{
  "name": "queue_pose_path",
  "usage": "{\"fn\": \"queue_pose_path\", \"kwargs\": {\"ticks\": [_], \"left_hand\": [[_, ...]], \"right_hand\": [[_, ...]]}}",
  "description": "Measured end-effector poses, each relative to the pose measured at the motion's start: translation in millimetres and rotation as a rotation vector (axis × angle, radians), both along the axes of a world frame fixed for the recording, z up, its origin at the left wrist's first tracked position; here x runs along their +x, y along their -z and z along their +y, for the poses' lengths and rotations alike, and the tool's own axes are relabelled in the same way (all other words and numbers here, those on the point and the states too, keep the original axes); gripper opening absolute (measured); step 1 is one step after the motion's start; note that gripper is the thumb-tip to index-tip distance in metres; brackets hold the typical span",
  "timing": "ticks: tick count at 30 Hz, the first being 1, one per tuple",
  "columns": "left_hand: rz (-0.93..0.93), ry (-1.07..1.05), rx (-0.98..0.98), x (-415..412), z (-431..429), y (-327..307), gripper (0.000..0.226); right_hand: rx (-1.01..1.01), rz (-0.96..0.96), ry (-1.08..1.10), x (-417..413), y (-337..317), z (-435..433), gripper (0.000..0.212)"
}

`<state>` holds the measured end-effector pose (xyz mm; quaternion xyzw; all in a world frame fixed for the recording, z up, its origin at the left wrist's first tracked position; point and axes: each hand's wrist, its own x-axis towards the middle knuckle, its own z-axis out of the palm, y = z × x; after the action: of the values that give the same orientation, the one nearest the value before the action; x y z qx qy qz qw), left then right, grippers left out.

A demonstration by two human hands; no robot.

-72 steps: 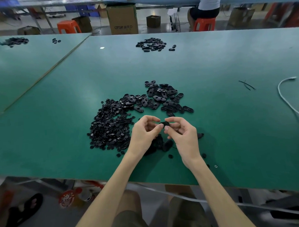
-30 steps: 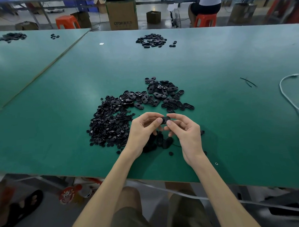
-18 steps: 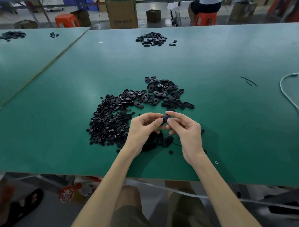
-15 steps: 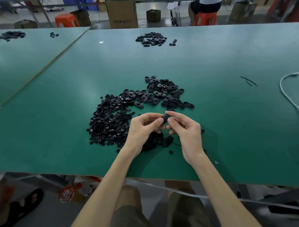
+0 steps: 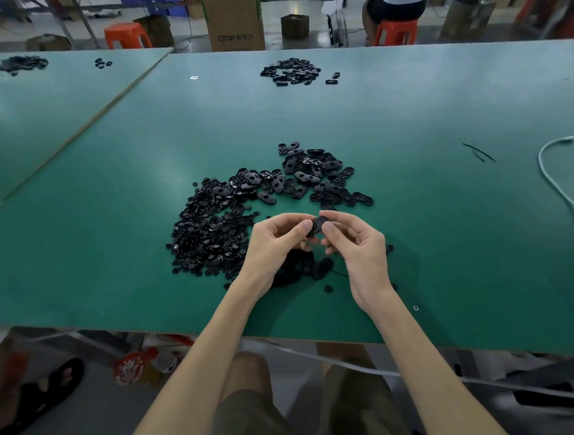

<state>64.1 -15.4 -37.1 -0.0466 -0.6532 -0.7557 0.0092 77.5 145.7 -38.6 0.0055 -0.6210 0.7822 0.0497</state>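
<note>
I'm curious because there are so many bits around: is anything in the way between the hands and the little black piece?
Nothing visible is. The left hand and the right hand already pinch the little black piece between their fingertips, above the green table. The heap of black parts lies beyond the hands, apart from it.

I hold one black plastic piece (image 5: 316,226) pinched between the fingers (image 5: 303,228) of my left hand (image 5: 274,247) and my right hand (image 5: 357,247). It is small, dark and smooth, rounded at the ends, oval as far as I can tell. It tilts, right end higher, and hangs clear of the bench (image 5: 444,243), partly hidden by my fingertips.
</note>
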Motion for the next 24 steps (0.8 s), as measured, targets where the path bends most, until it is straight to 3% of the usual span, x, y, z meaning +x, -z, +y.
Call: {"fn": "queue_pose_path", "kwargs": {"ticks": [24], "left_hand": [[0.047, 0.002, -0.026, -5.3, -6.1, 3.2, 0.010]], "right_hand": [[0.010, 0.022, -0.051, -1.7, -0.7, -2.9, 0.021]]}}
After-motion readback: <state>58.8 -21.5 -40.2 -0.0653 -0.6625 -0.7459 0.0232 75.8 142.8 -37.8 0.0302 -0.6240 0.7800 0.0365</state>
